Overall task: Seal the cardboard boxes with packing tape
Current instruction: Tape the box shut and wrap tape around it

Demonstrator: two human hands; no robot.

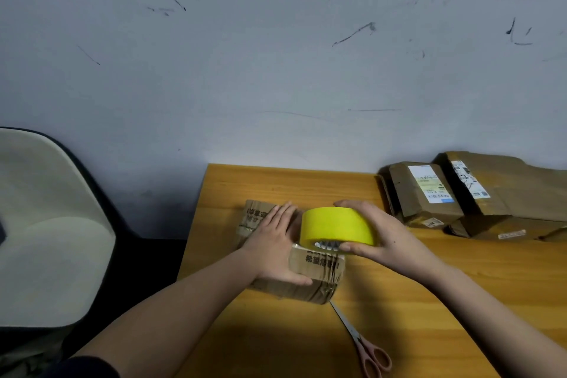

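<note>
A small brown cardboard box with black printed characters lies on the wooden table. My left hand lies flat on the box's top, fingers straight and thumb along its near side. My right hand grips a yellow roll of packing tape just above the box's right part, thumb at the roll's core and fingers over its far side.
Pink-handled scissors lie on the table in front of the box, blades pointing at it. Several labelled cardboard boxes are stacked at the back right against the wall. A pale chair stands left of the table.
</note>
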